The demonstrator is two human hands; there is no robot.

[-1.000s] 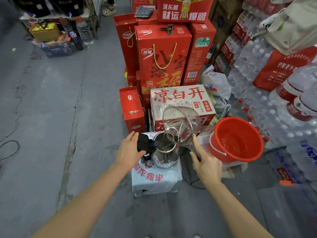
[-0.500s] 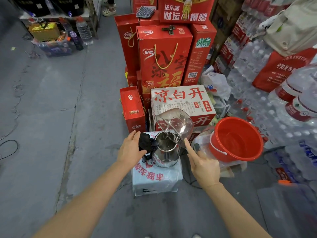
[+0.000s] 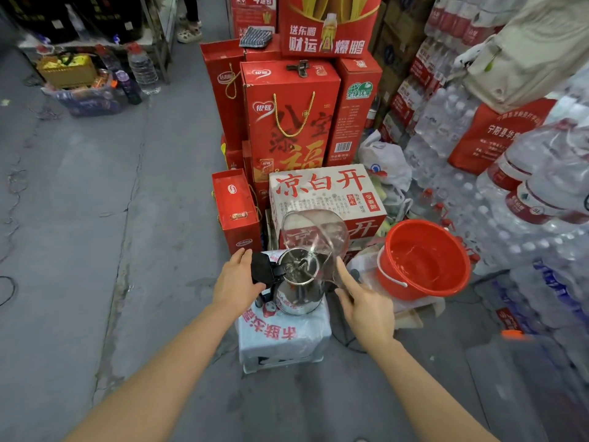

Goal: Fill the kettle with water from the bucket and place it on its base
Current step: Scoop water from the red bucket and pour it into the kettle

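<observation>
Pouring is in hand: the right hand (image 3: 366, 301) tips a clear scoop (image 3: 314, 240), gripped by its handle, over the open kettle (image 3: 298, 282), which stands just left of that grip. The left hand (image 3: 237, 282) holds back the black lid (image 3: 263, 269), fingers seemingly loose. Next comes emptying and righting the scoop. Beyond-right, the red bucket (image 3: 395, 282) crowds close; stacked boxes (image 3: 325, 193) wall the far side.

Red gift boxes (image 3: 290, 119) with gold cord handles stand stacked on the grey concrete floor (image 3: 95, 218). A white carton (image 3: 325, 193) with red characters sits before them. Shrink-wrapped packs of bottled water (image 3: 446, 122) pile up at right.
</observation>
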